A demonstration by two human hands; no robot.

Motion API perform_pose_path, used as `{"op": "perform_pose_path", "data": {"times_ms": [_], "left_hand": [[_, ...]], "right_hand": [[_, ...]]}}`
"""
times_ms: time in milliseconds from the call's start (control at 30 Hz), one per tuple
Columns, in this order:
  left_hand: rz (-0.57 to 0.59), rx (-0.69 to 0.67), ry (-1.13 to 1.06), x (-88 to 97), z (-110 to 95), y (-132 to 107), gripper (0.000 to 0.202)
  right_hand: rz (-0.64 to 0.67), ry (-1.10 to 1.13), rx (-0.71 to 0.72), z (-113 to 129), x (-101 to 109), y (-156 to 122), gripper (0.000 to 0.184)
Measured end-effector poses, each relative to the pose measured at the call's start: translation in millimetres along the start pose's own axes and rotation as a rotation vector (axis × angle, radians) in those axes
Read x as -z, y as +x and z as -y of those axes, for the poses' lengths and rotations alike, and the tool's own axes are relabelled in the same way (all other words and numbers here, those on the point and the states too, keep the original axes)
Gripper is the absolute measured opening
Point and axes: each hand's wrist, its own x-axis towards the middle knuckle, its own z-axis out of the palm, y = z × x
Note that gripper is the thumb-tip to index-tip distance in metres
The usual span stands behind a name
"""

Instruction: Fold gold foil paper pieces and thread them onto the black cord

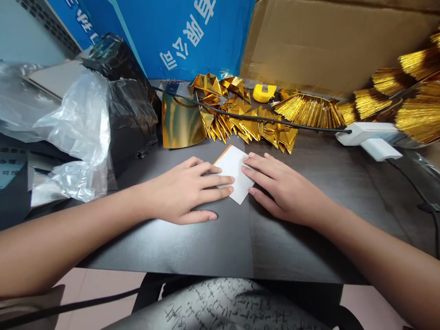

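A small piece of paper (237,167), white on top with an orange-gold strip along its upper left edge, lies flat on the dark table with one corner toward me. My left hand (192,190) rests palm down, its fingers stretched out over the left side of the paper and its thumb apart on the table. From the other side, my right hand (278,188) lays its spread fingertips on the paper's right edge. Just behind stand folded gold foil pieces (244,117) and a curved sheet of gold foil paper (182,121).
A black cable (254,118) crosses over the foil pieces to a white power strip (367,133). Behind are a yellow tape measure (264,92), a blue box (192,36) and brown cardboard (340,41). Clear plastic wrapping (79,123) and a black plastic bag (132,110) crowd the left.
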Motion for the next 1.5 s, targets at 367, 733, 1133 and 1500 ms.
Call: {"op": "perform_pose_path", "data": {"times_ms": [367, 733, 1133, 1500], "left_hand": [[-0.040, -0.028, -0.156, -5.2, 8, 0, 0.043], [-0.127, 0.016, -0.135, -9.1, 12, -2, 0.035], [-0.110, 0.022, -0.126, -8.4, 13, -1, 0.036], [-0.083, 0.025, -0.078, -6.7, 10, -1, 0.037]], "right_hand": [[-0.118, 0.181, -0.040, -16, -7, 14, 0.021], [0.006, 0.392, -0.226, -23, 4, 8, 0.014], [0.030, 0.388, -0.448, -19, 9, 13, 0.014], [-0.018, 0.359, -0.607, -10, 10, 12, 0.014]]}}
